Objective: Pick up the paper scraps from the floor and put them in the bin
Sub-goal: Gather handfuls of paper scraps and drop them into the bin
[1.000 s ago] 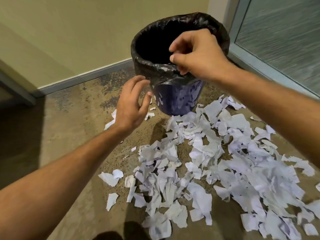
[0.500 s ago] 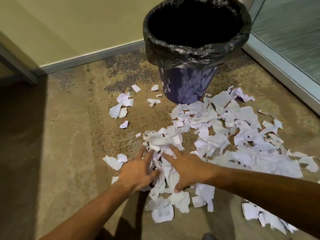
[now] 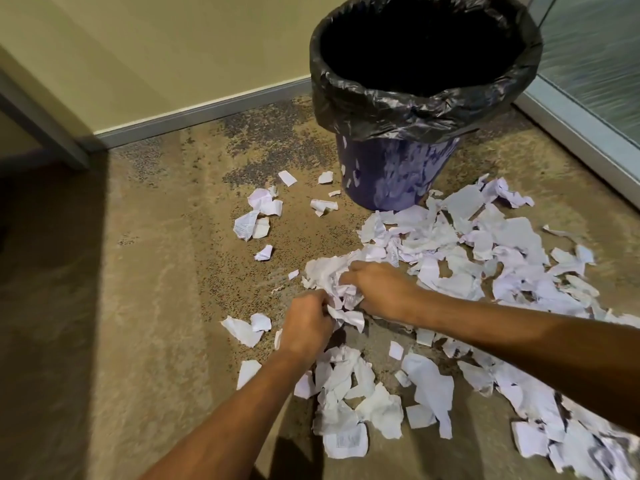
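Many white paper scraps (image 3: 460, 251) lie spread over the brown carpet, from the bin's foot down to the lower right. A purple bin (image 3: 391, 174) lined with a black bag (image 3: 408, 112) stands upright at the top, its mouth open and dark. Low on the floor, my left hand (image 3: 306, 323) and my right hand (image 3: 379, 289) are close together. Both have their fingers curled around a bunched wad of scraps (image 3: 330, 275) between them.
A small cluster of scraps (image 3: 258, 213) lies left of the bin. A yellow wall with a grey skirting (image 3: 194, 116) runs behind. A glass panel with a metal frame (image 3: 585, 109) closes the right side. A grey post (image 3: 41, 129) stands at the left.
My right hand left the bin's rim and both hands dropped to the floor. Flat on the scraps half a second ago, they have since closed and bunched scraps together. The view moved closer.
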